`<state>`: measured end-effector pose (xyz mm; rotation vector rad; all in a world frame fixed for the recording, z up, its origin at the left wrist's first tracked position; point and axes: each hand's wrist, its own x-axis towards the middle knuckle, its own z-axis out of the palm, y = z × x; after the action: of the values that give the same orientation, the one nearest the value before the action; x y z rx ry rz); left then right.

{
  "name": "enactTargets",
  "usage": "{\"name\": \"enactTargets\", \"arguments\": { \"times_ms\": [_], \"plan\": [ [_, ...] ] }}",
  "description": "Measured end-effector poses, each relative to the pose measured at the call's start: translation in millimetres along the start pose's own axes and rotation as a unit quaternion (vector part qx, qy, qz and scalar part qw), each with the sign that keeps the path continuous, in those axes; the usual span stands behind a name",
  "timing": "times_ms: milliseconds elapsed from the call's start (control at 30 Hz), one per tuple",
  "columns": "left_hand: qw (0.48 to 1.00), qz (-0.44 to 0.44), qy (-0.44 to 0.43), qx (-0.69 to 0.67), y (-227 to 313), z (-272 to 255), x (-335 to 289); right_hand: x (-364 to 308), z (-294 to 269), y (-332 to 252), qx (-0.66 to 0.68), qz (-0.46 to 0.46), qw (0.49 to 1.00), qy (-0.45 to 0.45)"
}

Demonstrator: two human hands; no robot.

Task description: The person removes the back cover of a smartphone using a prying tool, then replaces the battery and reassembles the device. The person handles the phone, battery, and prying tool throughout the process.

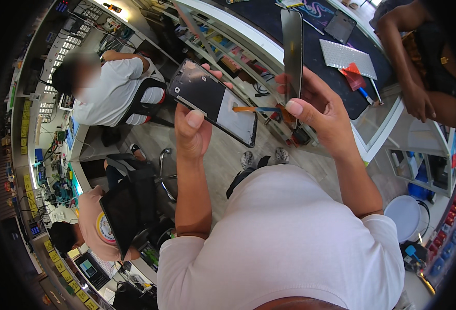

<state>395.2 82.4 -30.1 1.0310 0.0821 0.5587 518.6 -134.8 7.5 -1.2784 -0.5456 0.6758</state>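
Note:
In front of my chest, my left hand (194,129) grips the opened body of a phone (202,93), its thumb on the near edge and fingertips on the far edge. The body is black at its upper part and silvery grey lower down. My right hand (323,111) pinches a thin dark phone screen (292,49) by its lower end, held nearly edge-on. An orange and blue flex cable (259,109) spans the gap between body and screen. The screen's face is mostly turned from view.
Beyond my right hand stands a white-framed counter with a dark mat (254,18). On it lie a pale textured sheet (349,58), a red packet (354,77) and a blue-handled tool (365,95). Another person's arm (411,82) hangs beside it. Two people sit at left benches near a black chair (135,206).

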Motion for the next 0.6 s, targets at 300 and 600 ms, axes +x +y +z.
{"name": "enactTargets", "arguments": {
  "times_ms": [300,600],
  "plan": [
    [0.999,0.008,0.034,-0.037,-5,-1,-12,14,32,10,-0.074,-0.056,0.994,-0.057],
    [0.994,0.015,0.063,-0.086,-12,-19,-35,19,57,-2,-0.292,-0.123,0.939,-0.136]
  ]
}}
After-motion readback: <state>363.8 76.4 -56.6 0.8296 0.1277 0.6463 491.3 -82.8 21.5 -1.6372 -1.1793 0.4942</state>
